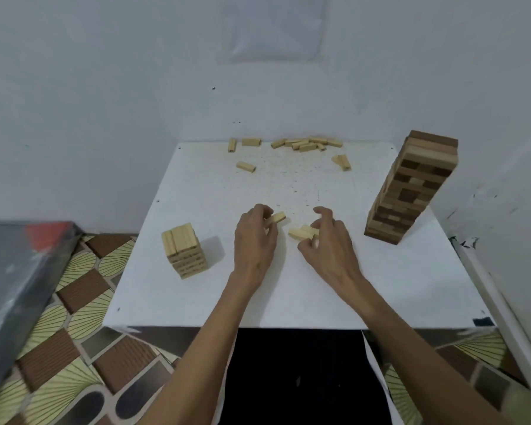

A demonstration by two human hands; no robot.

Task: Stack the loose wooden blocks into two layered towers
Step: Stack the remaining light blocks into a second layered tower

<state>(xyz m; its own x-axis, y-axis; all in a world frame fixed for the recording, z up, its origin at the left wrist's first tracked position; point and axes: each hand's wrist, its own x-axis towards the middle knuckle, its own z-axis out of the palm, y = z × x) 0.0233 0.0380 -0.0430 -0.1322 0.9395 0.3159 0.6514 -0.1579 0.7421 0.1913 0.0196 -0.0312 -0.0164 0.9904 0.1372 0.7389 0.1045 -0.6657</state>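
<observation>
On the white table (288, 296) my left hand (253, 237) pinches one pale wooden block (278, 216) just above the surface at the middle. My right hand (331, 240) curls its fingers round two pale blocks (301, 233) lying side by side. A short tower of pale blocks (184, 250) stands at the left. At the right rises a tall tower of mixed dark and light blocks (411, 188), several layers high. Several loose pale blocks (304, 144) lie scattered along the far edge, with single ones at the far left (246, 166) and far right (344, 162).
The table is pushed against a white wall at the back and right. A dark flat box (16, 283) lies on the patterned floor (83, 348) to the left. My dark-clothed lap (295, 375) sits under the near table edge.
</observation>
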